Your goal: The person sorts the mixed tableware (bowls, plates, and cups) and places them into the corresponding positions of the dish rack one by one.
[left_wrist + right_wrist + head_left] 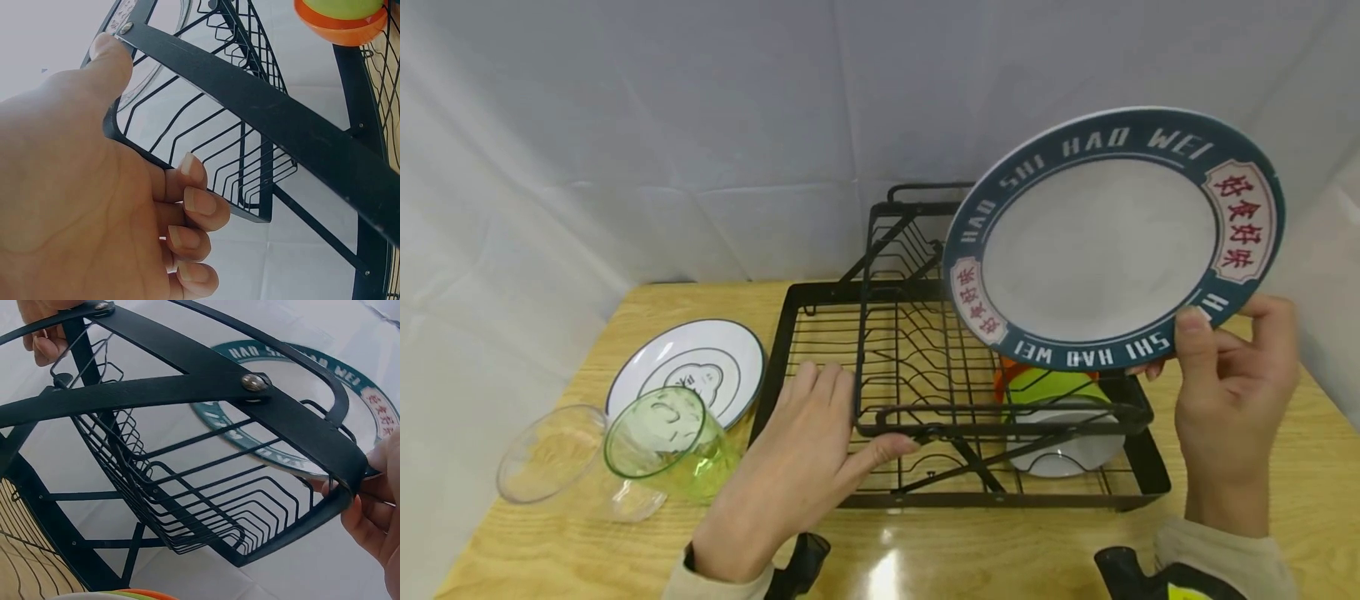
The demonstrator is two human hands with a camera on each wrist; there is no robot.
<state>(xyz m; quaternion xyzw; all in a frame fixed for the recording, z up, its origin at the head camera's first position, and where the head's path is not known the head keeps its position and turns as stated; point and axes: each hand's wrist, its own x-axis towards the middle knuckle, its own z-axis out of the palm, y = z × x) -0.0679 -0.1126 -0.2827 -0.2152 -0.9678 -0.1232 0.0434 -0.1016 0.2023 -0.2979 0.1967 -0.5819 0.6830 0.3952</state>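
Observation:
A large white plate (1097,250) with a teal lettered rim is held up over the right part of a black two-tier dish rack (1000,500). My right hand (1240,392) pinches its lower right rim, thumb on the face and fingers behind. On the left end of the rack's upper tier rests my left hand (805,458). Its thumb lies along the front bar, and in the left wrist view the fingers (203,203) curl at the tier's edge. Orange and green bowls (1048,387) and a white bowl (1063,442) sit in the lower tier, partly hidden.
Left of the rack, a white plate (730,350) with a dark rim lies on the wooden table (970,554). A green glass (700,467) and a clear glass (542,467) lie tipped in front of it. White cloth (700,125) hangs behind the table.

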